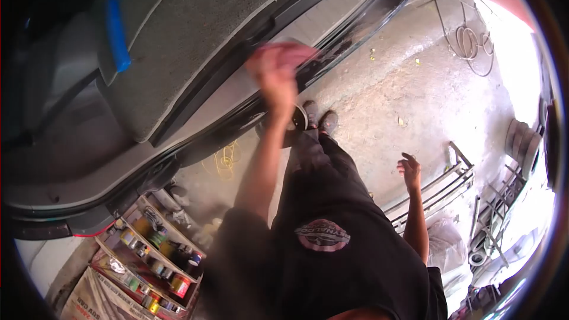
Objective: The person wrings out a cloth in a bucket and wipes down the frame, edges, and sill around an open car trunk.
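At our left, a wooden shelf of coloured cans stands (155, 250) near the vehicle's grey, blue-taped interior (178, 29). Our left hand (276, 80) holds a red cloth (290, 53) at the pale-and-black sill (234, 92), its fingers too blurred to tell; over worn concrete (379, 104), our right hand (410, 169) hangs, fingers parted and loosely bent, near a metal frame (435, 192).

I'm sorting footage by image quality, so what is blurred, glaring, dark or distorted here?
Head view: the left hand and its red cloth are smeared, probably by motion; head view: glare whites out the right side past the concrete floor; head view: shadow swallows the vehicle at upper left; head view: wide-lens distortion bows edges, with black corners.
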### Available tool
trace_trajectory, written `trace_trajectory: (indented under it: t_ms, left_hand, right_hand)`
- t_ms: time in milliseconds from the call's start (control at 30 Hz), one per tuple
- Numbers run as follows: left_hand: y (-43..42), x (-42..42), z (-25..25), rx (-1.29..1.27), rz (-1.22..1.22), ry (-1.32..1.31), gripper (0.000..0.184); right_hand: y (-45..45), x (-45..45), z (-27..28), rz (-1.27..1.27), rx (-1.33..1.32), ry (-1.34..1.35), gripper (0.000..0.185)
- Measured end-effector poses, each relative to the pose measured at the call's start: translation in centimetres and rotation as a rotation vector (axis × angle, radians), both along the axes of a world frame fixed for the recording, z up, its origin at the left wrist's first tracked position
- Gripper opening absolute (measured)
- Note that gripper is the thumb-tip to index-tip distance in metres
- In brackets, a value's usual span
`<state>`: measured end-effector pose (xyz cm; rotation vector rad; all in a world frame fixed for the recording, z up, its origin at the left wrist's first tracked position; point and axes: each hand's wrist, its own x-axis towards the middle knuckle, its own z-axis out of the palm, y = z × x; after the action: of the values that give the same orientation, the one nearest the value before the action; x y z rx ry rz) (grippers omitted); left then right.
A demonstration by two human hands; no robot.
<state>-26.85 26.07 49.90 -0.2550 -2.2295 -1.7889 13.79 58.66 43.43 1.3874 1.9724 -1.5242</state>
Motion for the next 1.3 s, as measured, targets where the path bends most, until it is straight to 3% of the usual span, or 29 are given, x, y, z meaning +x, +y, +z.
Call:
trace_trajectory:
  t_ms: [67,167,200,233,267,333,400,467,500,567,600,633,700,800,867,933,967,1000,1067,1133,1200,1267,1300]
  left_hand:
    - [-6.3,-1.2,-7.8,-0.580,0.476,-0.222,0.043]
    - [-2.3,-2.7,-8.8,-0.818,0.630,-0.052,0.039]
    - [-0.4,-3.9,-9.0,-0.682,0.399,0.012,0.038]
    - [1.5,-4.7,-8.9,-0.543,0.179,0.071,0.037]
    - [4.4,-5.4,-8.5,-0.716,0.127,0.094,0.038]
    - [9.5,-7.7,-7.8,-0.670,0.087,0.020,0.034]
    - [12.9,-11.2,-8.6,-0.105,-0.306,-0.047,0.033]
    - [12.6,-9.6,-2.1,-0.161,-0.289,0.105,0.042]
    - [11.9,-8.9,-0.6,-0.108,-0.255,0.258,0.050]
    - [8.5,-8.1,1.5,-0.144,-0.136,0.317,0.059]
    - [7.0,-7.9,-0.2,-0.139,0.007,0.299,0.056]
    - [6.0,-7.2,0.8,-0.344,0.229,0.240,0.050]
    - [6.2,-8.9,-4.9,-0.887,0.248,0.163,0.051]
    - [10.4,-11.4,-6.4,-1.006,0.410,0.129,0.054]
    - [14.4,-13.1,-6.1,-0.955,0.325,0.162,0.055]
    - [20.0,-16.0,-6.6,-0.986,0.220,0.211,0.057]
    - [23.2,-17.3,-6.3,-1.058,0.249,0.190,0.058]
    - [26.6,-19.4,-6.3,-1.016,0.219,0.246,0.057]
    - [32.5,-21.4,-7.2,-0.951,0.118,0.321,0.055]
    - [38.7,-24.1,-5.8,-0.658,-0.049,0.438,0.061]
    - [44.2,-26.2,-4.8,-0.478,-0.182,0.405,0.066]
    - [45.7,-26.9,-3.7,-0.500,-0.035,0.513,0.060]
    - [44.9,-26.9,-3.4,-0.557,-0.114,0.532,0.054]
  right_hand:
    - [-1.4,-1.0,0.0,0.118,0.015,0.107,0.040]
    - [-3.1,-1.5,-1.1,0.159,-0.051,0.110,0.035]
    - [-3.3,-0.8,-1.2,0.147,-0.101,0.074,0.033]
    - [-3.6,-0.2,-0.4,0.289,-0.064,0.035,0.034]
    - [-3.5,-0.9,0.0,0.434,-0.016,0.013,0.034]
    - [-4.1,-2.3,2.7,0.481,0.054,-0.082,0.032]
    - [-3.3,-2.6,4.1,0.508,0.113,-0.063,0.033]
    - [-1.0,-2.1,3.7,0.476,0.140,-0.064,0.036]
    - [-0.3,-2.5,4.2,0.434,0.139,-0.063,0.036]
    - [1.5,-1.9,3.9,0.374,0.163,-0.023,0.037]
    - [2.0,-1.9,3.8,0.325,0.160,-0.017,0.037]
    - [2.5,-1.7,4.1,0.278,0.155,-0.017,0.037]
    - [4.1,-1.2,3.7,0.270,0.124,-0.030,0.037]
    - [7.0,1.7,1.5,0.295,0.106,-0.041,0.032]
    - [9.2,2.2,0.4,0.167,0.067,-0.122,0.033]
    - [12.6,2.2,-0.2,0.193,-0.018,-0.167,0.033]
    - [15.9,4.1,-3.2,0.316,0.014,-0.206,0.034]
    - [17.8,2.7,-2.0,0.149,-0.081,-0.218,0.032]
    - [23.6,3.3,-3.8,0.140,-0.013,-0.145,0.032]
    - [28.5,0.2,-2.3,-0.006,-0.078,-0.030,0.038]
    - [33.0,-3.4,-0.9,0.145,0.065,-0.085,0.040]
    - [38.4,-5.0,-2.6,0.036,-0.075,0.068,0.043]
    - [39.4,-8.0,-1.5,0.097,0.030,-0.020,0.047]
